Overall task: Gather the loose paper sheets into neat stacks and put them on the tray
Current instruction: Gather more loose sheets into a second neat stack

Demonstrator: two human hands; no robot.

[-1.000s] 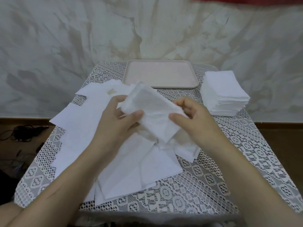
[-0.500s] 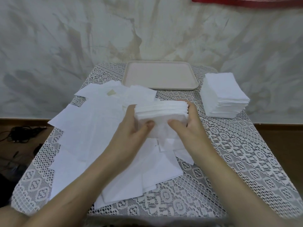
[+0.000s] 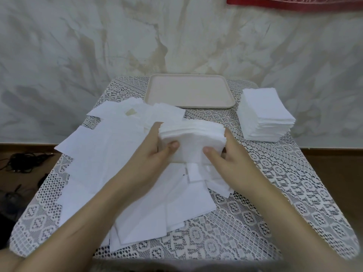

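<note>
The counter carries loose sheets spread before and left of the tray. The held stack sits directly before the tray, long axis crosswise. The left grip and right grip pinch its opposite ends, equally near the tray.

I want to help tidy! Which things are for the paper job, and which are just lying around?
For the job: bundle gripped by left hand and right hand, loose sheets, neat stack, tray.
Just lying about: black cables on floor, red banner on wall.
</note>
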